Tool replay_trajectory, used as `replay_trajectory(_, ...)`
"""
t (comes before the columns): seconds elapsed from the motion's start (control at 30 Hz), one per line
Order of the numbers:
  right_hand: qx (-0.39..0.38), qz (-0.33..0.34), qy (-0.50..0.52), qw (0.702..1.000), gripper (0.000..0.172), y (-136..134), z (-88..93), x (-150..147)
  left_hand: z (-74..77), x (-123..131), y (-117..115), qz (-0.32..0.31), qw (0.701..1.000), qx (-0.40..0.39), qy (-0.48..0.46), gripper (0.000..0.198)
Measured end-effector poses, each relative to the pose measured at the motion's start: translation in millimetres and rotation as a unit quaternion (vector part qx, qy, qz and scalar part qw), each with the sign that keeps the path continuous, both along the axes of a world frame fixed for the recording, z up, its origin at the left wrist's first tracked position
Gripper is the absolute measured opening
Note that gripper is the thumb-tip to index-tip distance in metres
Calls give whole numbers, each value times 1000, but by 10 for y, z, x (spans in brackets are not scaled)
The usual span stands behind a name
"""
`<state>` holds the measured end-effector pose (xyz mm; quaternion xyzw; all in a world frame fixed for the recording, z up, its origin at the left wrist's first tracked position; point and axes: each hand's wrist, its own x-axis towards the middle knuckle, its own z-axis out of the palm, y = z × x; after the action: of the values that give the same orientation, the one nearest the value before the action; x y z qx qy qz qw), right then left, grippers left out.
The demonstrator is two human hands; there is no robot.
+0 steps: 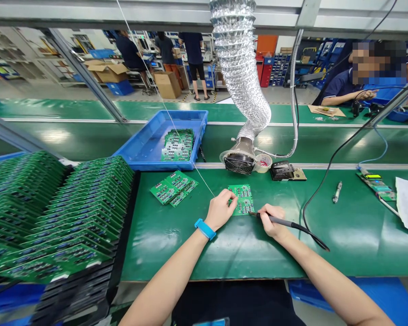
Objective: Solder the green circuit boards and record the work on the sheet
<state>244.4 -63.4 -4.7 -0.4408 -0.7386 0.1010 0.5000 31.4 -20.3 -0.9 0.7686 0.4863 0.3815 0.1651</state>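
A green circuit board (242,199) lies flat on the green bench mat (163,253), right between my hands. My left hand (220,209) sits at its left edge, fingers closed around a thin solder wire (190,156) that comes down from above. My right hand (270,220) is shut on a black soldering iron (289,223), whose tip reaches the board's lower right edge. The point where the tip meets the board is too small to make out. Its cable trails off to the lower right.
A black rack of green boards (54,213) fills the left side. Boards lie on the mat (173,188) and in a blue tray (156,140). A foil fume duct (240,86) ends behind the mat, near an iron stand (285,171). A co-worker's arm (347,95) shows at the far bench.
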Motion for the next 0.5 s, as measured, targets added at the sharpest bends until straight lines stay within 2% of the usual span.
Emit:
replay_trajectory(0.23,-11,-3,11,1000,25,12,-12,-2,-99,-29,59,13,1000,-24,-3,17)
replay_trajectory(0.5,-26,-2,19,999,26,11,-20,-6,-112,-38,73,14,999,-31,-4,18)
